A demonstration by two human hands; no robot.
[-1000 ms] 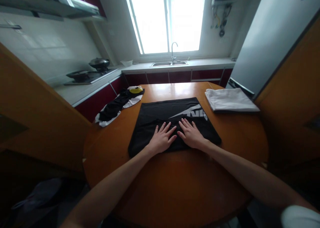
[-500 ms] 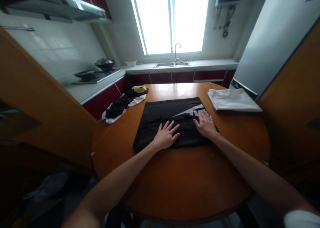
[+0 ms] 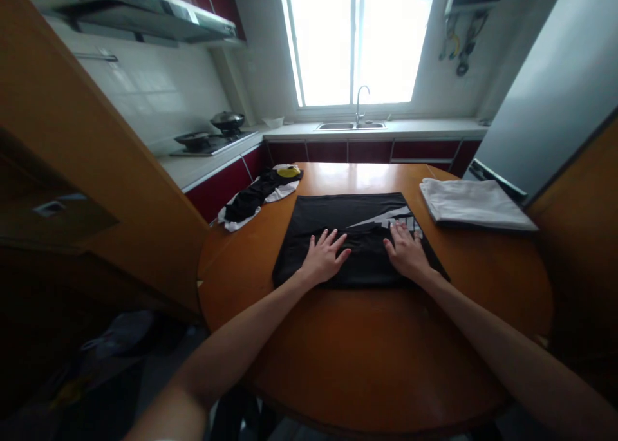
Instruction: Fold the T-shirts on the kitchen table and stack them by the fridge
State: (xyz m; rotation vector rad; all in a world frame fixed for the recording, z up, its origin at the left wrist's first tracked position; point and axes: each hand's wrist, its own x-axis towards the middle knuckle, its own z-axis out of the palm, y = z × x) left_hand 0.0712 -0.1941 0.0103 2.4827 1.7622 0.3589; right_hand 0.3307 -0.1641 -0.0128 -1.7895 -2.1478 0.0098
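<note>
A black T-shirt point(image 3: 357, 261) lies folded into a flat, roughly four-sided shape on the wooden table point(image 3: 367, 351). Its collar edge crosses the middle, and a grey-white print shows at its right side. My left hand point(image 3: 323, 257) rests flat on the left-middle part of the shirt with fingers spread. On the right, my right hand point(image 3: 406, 251) lies palm down, its fingertips over the print and its fingers slightly apart. Neither hand grips the cloth.
A folded white cloth point(image 3: 476, 203) sits on something dark at the table's right. Crumpled black-and-white clothing point(image 3: 261, 193) with a yellow patch lies at the left edge. Beyond are a counter with a sink point(image 3: 350, 126) and a stove point(image 3: 215, 145) with pans.
The view has turned a little left, so everything appears shifted right. Both hands stay flat on the shirt, with fingers still spread and little movement over the cloth.
</note>
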